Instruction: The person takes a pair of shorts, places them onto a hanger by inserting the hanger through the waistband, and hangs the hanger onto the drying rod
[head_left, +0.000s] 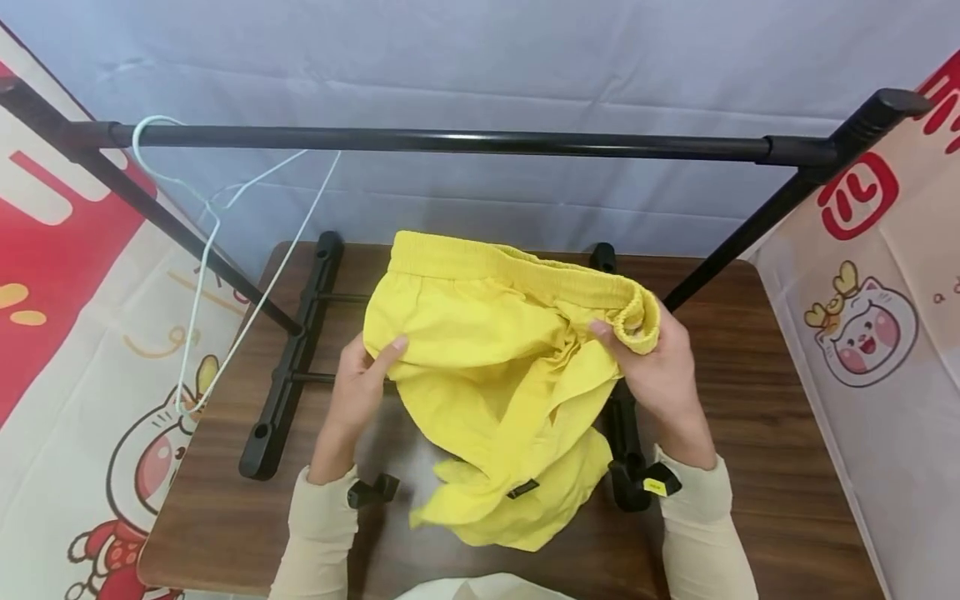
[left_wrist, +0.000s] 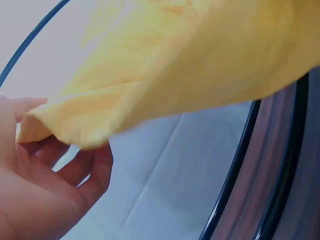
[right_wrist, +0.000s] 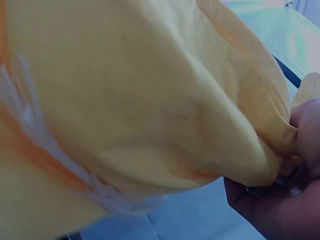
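A pair of yellow pants point(head_left: 480, 333) with a gathered elastic waistband hangs between both hands, its waistband uppermost. The left hand point(head_left: 358, 387) pinches the fabric at the left side below the waistband, thumb in front. At the right end, the right hand point(head_left: 663, 371) grips the bunched waistband and cloth with its thumb on top. The lower part falls in folds, with a small dark label near the bottom. In the left wrist view, the left hand's fingers curl behind the cloth's edge point(left_wrist: 95, 120). Cloth fills most of the right wrist view, partly hiding the right hand point(right_wrist: 280, 200).
A black rail point(head_left: 450, 142) spans the space beyond the pants. From its left end hangs a pale wire hanger point(head_left: 198, 292). The rack's black feet point(head_left: 281, 392) stand on a brown wooden table point(head_left: 750, 467). Printed cloth panels flank both sides, and a pale curtain point(head_left: 480, 67) hangs behind.
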